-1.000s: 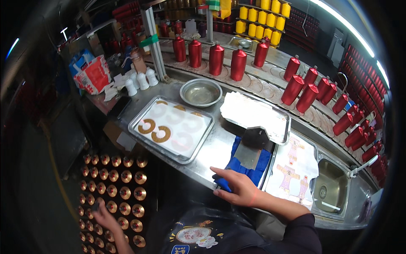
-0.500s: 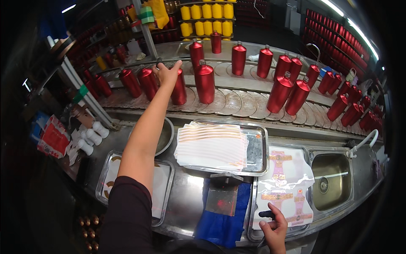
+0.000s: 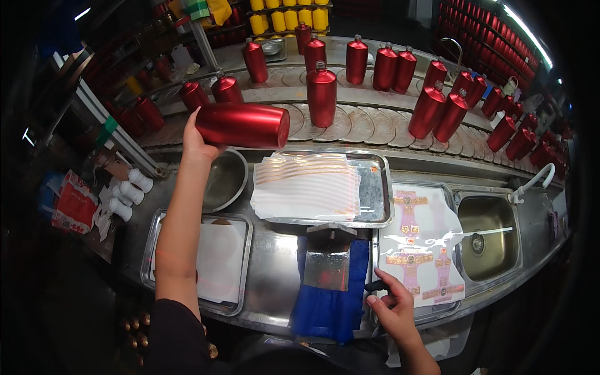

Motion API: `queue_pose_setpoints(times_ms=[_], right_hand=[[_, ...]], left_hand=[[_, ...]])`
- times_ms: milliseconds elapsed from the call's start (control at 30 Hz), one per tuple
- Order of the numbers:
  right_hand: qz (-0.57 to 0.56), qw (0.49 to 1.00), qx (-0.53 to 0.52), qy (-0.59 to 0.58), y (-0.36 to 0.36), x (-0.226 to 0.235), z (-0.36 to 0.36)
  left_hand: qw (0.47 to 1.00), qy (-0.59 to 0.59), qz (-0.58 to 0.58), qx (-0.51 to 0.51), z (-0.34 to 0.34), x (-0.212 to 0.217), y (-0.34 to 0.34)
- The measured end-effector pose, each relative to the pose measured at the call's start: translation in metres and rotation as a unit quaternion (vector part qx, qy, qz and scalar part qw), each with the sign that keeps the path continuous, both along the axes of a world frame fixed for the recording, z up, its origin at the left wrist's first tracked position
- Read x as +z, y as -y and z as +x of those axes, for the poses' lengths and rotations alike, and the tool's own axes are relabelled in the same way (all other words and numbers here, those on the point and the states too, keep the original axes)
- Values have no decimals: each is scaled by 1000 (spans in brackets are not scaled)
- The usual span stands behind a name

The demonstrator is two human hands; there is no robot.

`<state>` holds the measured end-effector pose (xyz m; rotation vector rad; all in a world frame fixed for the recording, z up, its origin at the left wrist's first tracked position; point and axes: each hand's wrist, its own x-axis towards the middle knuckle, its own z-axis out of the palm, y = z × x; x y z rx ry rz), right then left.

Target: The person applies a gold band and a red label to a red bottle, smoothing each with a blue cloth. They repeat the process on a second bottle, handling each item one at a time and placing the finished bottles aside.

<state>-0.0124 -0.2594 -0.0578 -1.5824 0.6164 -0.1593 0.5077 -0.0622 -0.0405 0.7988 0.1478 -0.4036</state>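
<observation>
My left hand (image 3: pixel 199 145) is closed around a glossy red bottle (image 3: pixel 245 124), raised off the conveyor and lying nearly level. Its base points right; the neck end is hidden behind my fingers. Low on the right, my right hand (image 3: pixel 396 307) is empty, with thumb and forefinger apart and a black cover on one finger. It hovers by the left edge of a tray of printed decal sheets (image 3: pixel 409 262) in pink and gold. To its left, a small metal stand (image 3: pixel 328 265) rests over a blue cloth (image 3: pixel 359 284).
Red bottles (image 3: pixel 322 97) stand along the slatted conveyor (image 3: pixel 369 128). In front are a metal tray (image 3: pixel 375 187) with stacked white sheets (image 3: pixel 306 190), a round bowl (image 3: pixel 228 181), another tray (image 3: pixel 247 262) at left and a sink (image 3: pixel 490 250) at right. A metal post (image 3: pixel 119 134) rises at left.
My left hand has taken a red bottle off the conveyor, brought it nearer and tipped it onto its side. My right hand has moved slightly left and up. The view has shifted somewhat.
</observation>
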Motion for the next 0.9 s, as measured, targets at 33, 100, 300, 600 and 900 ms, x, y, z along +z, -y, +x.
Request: queue_pose_setpoints(times_ms=[33,100,300,600,900], right_hand=[[3,1000,6,8,-8,5,6],[-27,999,35,1,-23,20,21],[-137,982,108,78,-70,70,79],[-132,965,220,51,-119,97,130],[21,939,341,-24,-122,75,183]], left_hand=[[998,-25,-36,-42,-18,-1,-16],[996,-33,-57,-63,-56,-3,-51],[996,-33,-62,-58,-144,9,-119],[961,108,43,-252,-198,62,-137],[829,378,112,-398,-208,67,-92]])
